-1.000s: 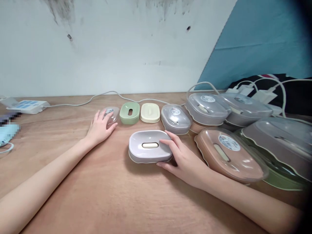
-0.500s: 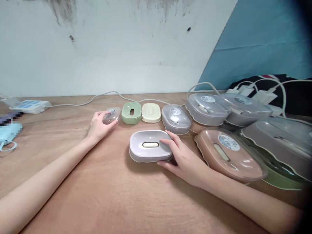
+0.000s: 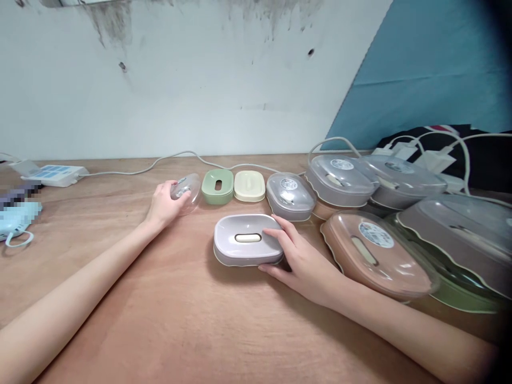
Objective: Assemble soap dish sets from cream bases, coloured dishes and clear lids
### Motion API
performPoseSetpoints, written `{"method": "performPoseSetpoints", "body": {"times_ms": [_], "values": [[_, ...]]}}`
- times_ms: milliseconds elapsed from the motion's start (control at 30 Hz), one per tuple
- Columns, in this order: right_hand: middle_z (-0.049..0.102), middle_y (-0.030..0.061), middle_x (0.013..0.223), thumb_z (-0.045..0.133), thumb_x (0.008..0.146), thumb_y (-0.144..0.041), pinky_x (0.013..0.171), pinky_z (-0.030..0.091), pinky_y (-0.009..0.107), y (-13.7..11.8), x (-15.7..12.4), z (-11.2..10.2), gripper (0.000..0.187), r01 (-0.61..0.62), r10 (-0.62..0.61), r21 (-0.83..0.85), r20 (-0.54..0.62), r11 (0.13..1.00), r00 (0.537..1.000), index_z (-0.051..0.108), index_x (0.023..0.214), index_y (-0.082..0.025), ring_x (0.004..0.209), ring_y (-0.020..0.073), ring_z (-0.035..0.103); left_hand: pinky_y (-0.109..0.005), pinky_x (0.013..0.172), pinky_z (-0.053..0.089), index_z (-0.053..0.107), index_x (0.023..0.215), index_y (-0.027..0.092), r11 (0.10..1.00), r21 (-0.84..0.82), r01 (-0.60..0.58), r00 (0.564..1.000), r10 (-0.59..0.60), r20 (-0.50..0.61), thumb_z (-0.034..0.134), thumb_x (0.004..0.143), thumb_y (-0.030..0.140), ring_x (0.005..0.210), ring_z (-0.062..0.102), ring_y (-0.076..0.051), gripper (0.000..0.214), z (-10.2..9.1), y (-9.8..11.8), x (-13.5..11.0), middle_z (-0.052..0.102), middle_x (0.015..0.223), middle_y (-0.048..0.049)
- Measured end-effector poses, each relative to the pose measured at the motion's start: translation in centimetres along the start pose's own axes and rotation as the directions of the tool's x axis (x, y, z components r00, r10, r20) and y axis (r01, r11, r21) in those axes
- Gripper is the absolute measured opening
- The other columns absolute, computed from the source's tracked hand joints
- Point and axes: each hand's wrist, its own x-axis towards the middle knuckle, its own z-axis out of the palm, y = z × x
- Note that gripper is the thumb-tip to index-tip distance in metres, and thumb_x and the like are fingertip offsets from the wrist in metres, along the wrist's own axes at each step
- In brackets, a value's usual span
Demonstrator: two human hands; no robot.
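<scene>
My left hand (image 3: 165,205) grips a clear plastic lid (image 3: 193,188) at the back left of the table, thumb across its face. The lid stands tilted, with a round label showing through. Just right of it sit a small green dish (image 3: 218,195) with a slot in its bottom and a cream, shallow lid-like piece (image 3: 249,186). In front of them, my right hand (image 3: 300,258) is closed around the right end of a lavender soap dish (image 3: 230,232). A cream strip shows in the slot at its middle. My right palm and the dish's right end are partly hidden.
To the right are lidded soap dishes: a small grey one (image 3: 288,194), a brown one (image 3: 374,258), and several more, some stacked. A white power strip (image 3: 56,175) lies back left, its cable running along the wall. Plugged chargers (image 3: 434,160) stand back right.
The clear lid in my left hand has tipped up more, its face turned further toward me. My right hand and the lavender soap dish stay put; the view has shifted slightly.
</scene>
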Motion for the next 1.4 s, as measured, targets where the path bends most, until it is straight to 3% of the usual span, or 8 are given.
{"method": "performPoseSetpoints", "body": {"times_ms": [133, 233, 333, 500, 767, 1067, 1300, 1400], "values": [[0.029, 0.0204, 0.142, 0.057, 0.081, -0.034, 0.095, 0.045, 0.049, 0.1, -0.1, 0.1, 0.047, -0.005, 0.005, 0.009, 0.022, 1.000, 1.000, 0.039, 0.121, -0.019, 0.124, 0.0319, 0.046, -0.041, 0.100, 0.041, 0.050, 0.117, 0.015, 0.997, -0.065, -0.038, 0.993, 0.030, -0.118, 0.051, 0.075, 0.051, 0.116, 0.050, -0.029, 0.055, -0.5, 0.1, -0.2, 0.049, 0.122, -0.0137], [0.029, 0.0198, 0.144, 0.059, 0.080, -0.035, 0.099, 0.043, 0.049, 0.2, -0.1, 0.2, 0.063, -0.019, 0.019, 0.034, 0.006, 0.999, 1.000, 0.027, 0.132, -0.019, 0.128, 0.0313, 0.042, -0.039, 0.103, 0.038, 0.043, 0.126, 0.019, 0.947, -0.184, -0.264, 0.955, 0.230, -0.185, 0.054, 0.077, 0.046, 0.126, 0.041, -0.026, 0.057, -1.2, 1.3, -1.8, 0.039, 0.135, -0.0118], [0.030, 0.0200, 0.145, 0.062, 0.077, -0.035, 0.102, 0.039, 0.051, 0.4, 0.0, 0.4, 0.089, -0.045, 0.047, 0.068, -0.023, 0.997, 0.999, 0.004, 0.142, -0.020, 0.131, 0.0313, 0.037, -0.041, 0.098, 0.043, 0.042, 0.128, 0.023, 0.696, -0.438, -0.569, 0.800, 0.591, -0.101, 0.059, 0.077, 0.043, 0.129, 0.038, -0.030, 0.057, -1.6, 3.2, -4.3, 0.036, 0.138, -0.0126], [0.030, 0.0198, 0.146, 0.065, 0.075, -0.034, 0.102, 0.037, 0.053, 0.7, 0.0, 0.8, 0.110, -0.050, 0.056, 0.130, -0.039, 0.990, 0.998, -0.020, 0.143, -0.022, 0.134, 0.0314, 0.032, -0.053, 0.103, 0.035, 0.040, 0.133, 0.021, 0.455, -0.639, -0.620, 0.526, 0.845, 0.091, 0.060, 0.079, 0.040, 0.129, 0.035, -0.035, 0.060, -1.2, 5.0, -6.8, 0.037, 0.136, -0.0167], [0.026, 0.0158, 0.150, 0.065, 0.075, -0.034, 0.104, 0.036, 0.050, 1.0, 0.0, 0.9, 0.112, -0.046, 0.052, 0.159, -0.031, 0.986, 0.998, -0.024, 0.142, -0.025, 0.136, 0.0288, 0.031, -0.052, 0.106, 0.032, 0.035, 0.137, 0.023, 0.460, -0.682, -0.568, 0.451, 0.867, 0.209, 0.066, 0.077, 0.031, 0.134, 0.026, -0.034, 0.068, -0.9, 4.8, -6.5, 0.030, 0.141, -0.0153], [0.042, 0.0177, 0.141, 0.064, 0.074, -0.036, 0.101, 0.040, 0.050, 0.7, 0.1, 0.5, 0.107, -0.074, 0.079, 0.181, -0.018, 0.981, 0.997, -0.015, 0.145, -0.019, 0.129, 0.0293, 0.042, -0.048, 0.108, 0.031, 0.036, 0.137, 0.027, 0.581, -0.662, -0.473, 0.446, 0.806, 0.389, 0.068, 0.077, 0.027, 0.136, 0.027, -0.031, 0.068, -1.4, 5.9, -6.4, 0.024, 0.148, -0.0103], [0.020, 0.0129, 0.148, 0.061, 0.077, -0.029, 0.102, 0.040, 0.045, 0.3, 0.2, 0.0, 0.070, 0.022, -0.013, 0.146, -0.062, 0.989, 0.998, 0.022, 0.136, -0.028, 0.133, 0.0281, 0.034, -0.043, 0.108, 0.034, 0.035, 0.138, 0.030, 0.625, -0.669, -0.402, 0.415, 0.776, 0.476, 0.066, 0.077, 0.022, 0.137, 0.025, -0.027, 0.068, -2.0, 6.2, -6.1, 0.020, 0.151, -0.0049], [0.027, 0.0141, 0.139, 0.065, 0.073, -0.028, 0.096, 0.046, 0.045, 0.1, 0.3, -0.3, 0.066, 0.032, -0.026, 0.131, -0.046, 0.991, 0.999, 0.028, 0.128, -0.026, 0.126, 0.0289, 0.043, -0.046, 0.108, 0.032, 0.038, 0.136, 0.029, 0.622, -0.682, -0.386, 0.452, 0.771, 0.448, 0.066, 0.076, 0.025, 0.138, 0.020, -0.030, 0.066, -1.6, 5.9, -6.3, 0.020, 0.149, -0.0071]]}}
